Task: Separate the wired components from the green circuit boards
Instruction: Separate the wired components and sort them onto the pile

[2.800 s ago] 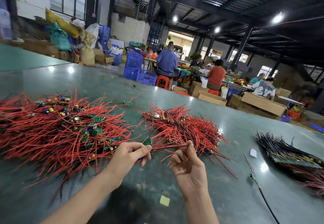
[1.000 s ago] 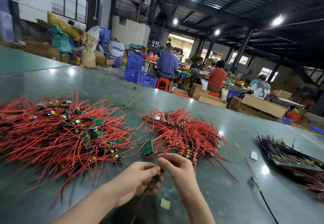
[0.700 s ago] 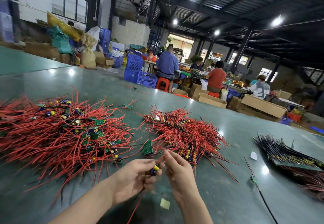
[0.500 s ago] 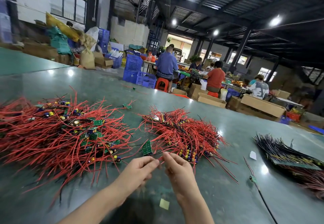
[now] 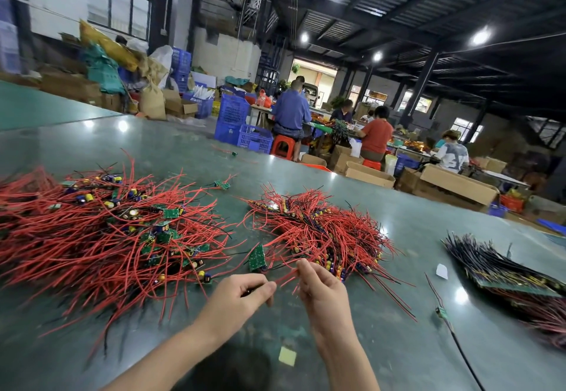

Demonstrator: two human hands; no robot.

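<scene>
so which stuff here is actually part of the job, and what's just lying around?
In the job:
left hand
right hand
red wire pinched between both
loose green board
left tangle with boards
middle wire pile

Lying about:
yellow paper scrap
white scrap

Counts on the green table [image 5: 398,344]

Two heaps of red wire: a big left heap [image 5: 92,237] and a smaller middle heap [image 5: 321,231]. One dark bundle [image 5: 505,268] at right. One loose green board [image 5: 256,257]. Two hands, left hand [image 5: 242,295] and right hand [image 5: 324,292]. One yellow scrap [image 5: 287,356], one white scrap [image 5: 442,271].
</scene>
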